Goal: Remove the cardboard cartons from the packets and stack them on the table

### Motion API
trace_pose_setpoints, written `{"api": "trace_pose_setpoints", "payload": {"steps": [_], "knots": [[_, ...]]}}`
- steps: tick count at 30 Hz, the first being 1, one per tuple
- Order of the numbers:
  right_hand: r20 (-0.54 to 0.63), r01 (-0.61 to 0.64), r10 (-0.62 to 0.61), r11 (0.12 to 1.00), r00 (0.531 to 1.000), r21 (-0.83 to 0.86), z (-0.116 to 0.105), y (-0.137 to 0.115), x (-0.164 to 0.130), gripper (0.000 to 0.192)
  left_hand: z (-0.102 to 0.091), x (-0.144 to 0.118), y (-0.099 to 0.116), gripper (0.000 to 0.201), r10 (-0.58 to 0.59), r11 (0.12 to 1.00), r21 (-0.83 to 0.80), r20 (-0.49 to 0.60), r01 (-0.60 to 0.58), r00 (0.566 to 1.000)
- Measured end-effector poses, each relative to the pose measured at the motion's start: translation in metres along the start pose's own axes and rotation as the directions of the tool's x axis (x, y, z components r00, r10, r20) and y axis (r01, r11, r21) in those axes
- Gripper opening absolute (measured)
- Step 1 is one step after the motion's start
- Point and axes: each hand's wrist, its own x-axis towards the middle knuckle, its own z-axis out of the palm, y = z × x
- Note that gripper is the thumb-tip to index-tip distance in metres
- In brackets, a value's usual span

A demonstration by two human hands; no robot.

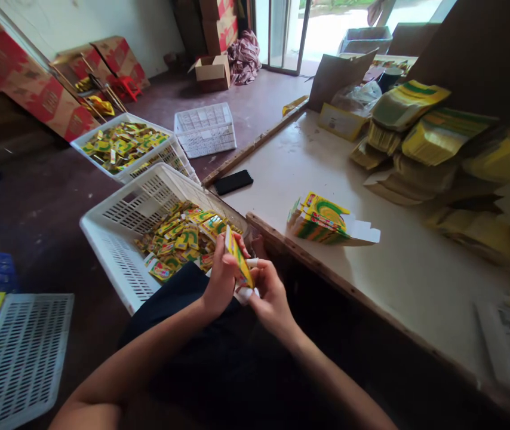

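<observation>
Small yellow-green printed carton (239,260): one, held edge-up over lap, both hands on it. Left hand (220,279): fingers wrapped round carton's near side. Right hand (269,288): pinching carton's lower end; white tape on fingertip.

White slotted plastic crates: four. One (116,230) at 11 o'clock of hands, just beside, part-filled with like cartons; second (85,138) beyond it, also part-filled; third (205,128) at 12, bare; fourth (22,358) at 9.

Pale worktable (416,280) at 2 o'clock: one stack of flat yellow-green cartons (320,220), one black phone (233,181).
</observation>
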Motion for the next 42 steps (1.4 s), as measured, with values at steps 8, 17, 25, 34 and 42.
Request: {"api": "trace_pose_setpoints", "payload": {"steps": [8,17,25,34,42], "knots": [[-0.015,-0.081,0.087,0.970,0.996,0.228,-0.036,-0.017,0.011,0.048,0.001,0.007,-0.012,0.049,-0.086,0.996,-0.025,0.090,0.089,0.992],[-0.155,0.064,-0.089,0.985,0.984,-0.161,-0.045,-0.009,0.006,0.023,-0.002,0.005,-0.004,0.030,0.029,0.986,0.164,0.087,-0.043,0.996],[0.189,0.284,-0.213,0.691,0.959,-0.665,-0.081,-0.023,0.001,0.024,-0.021,0.018,0.014,0.039,0.035,0.962,0.247,0.304,-0.115,0.952],[0.458,0.507,-0.218,0.343,0.862,-0.791,-0.062,-0.018,-0.001,0.025,-0.026,0.016,-0.005,0.087,-0.336,0.665,0.706,0.573,-0.243,0.747],[-0.172,0.200,-0.325,0.840,0.930,-0.505,-0.069,0.005,0.001,0.066,-0.005,0.003,-0.020,0.068,-0.046,0.589,0.724,0.475,-0.360,0.879]]}}
